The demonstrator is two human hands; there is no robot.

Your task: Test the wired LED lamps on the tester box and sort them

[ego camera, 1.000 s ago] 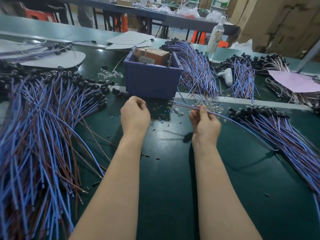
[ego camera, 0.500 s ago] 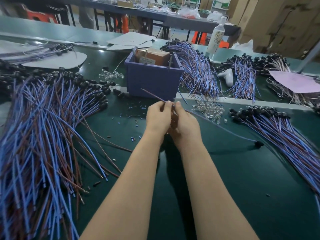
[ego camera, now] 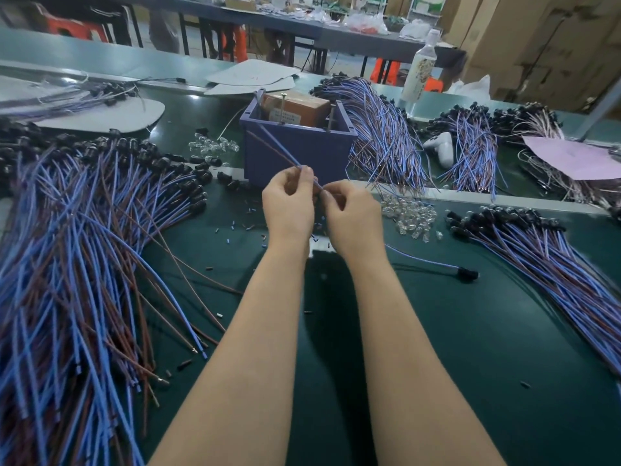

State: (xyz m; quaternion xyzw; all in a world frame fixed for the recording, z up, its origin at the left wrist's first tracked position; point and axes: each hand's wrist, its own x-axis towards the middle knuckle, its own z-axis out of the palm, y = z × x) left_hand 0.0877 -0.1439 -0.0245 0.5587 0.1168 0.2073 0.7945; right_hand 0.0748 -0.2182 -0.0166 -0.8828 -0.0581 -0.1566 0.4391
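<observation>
Across the dark green surface (ego camera: pixel 470 348) of a busy workshop, heaps of blue-and-brown wired lamps: largest heap (ego camera: pixel 67 264) fanned over the left of the frame, second heap (ego camera: pixel 554 260) along the right edge, third heap (ego camera: pixel 386 136) behind the box at upper centre.

Works at centre frame with both bare hands raised close together, just in front of the purple tester box (ego camera: pixel 302 156). Pinches the wired LED lamp (ego camera: pixel 279 148) with the left hand (ego camera: pixel 289 206), thumb and fingers curled round its twin leads. Grips the same leads just to the right with the right hand (ego camera: pixel 354 220), fingers likewise curled, back of the hand toward the camera. Angles the free wire ends up and left across the box's near wall; cannot tell whether touching anything there. Trails the rest of the lead out past the right wrist and over the surface to the black head (ego camera: pixel 467 273), lying right of centre, apart from the heaps.

Inside the box, brown block (ego camera: pixel 295 107) with upright metal pins beside it. Loose clear bulbs (ego camera: pixel 411 215) just right of the hands, small cut bits scattered near the wrists. White bottle (ego camera: pixel 418 67) at upper right, pink sheet (ego camera: pixel 571 156) at the right edge, cardboard cartons (ego camera: pixel 537 45) in the top right corner.
</observation>
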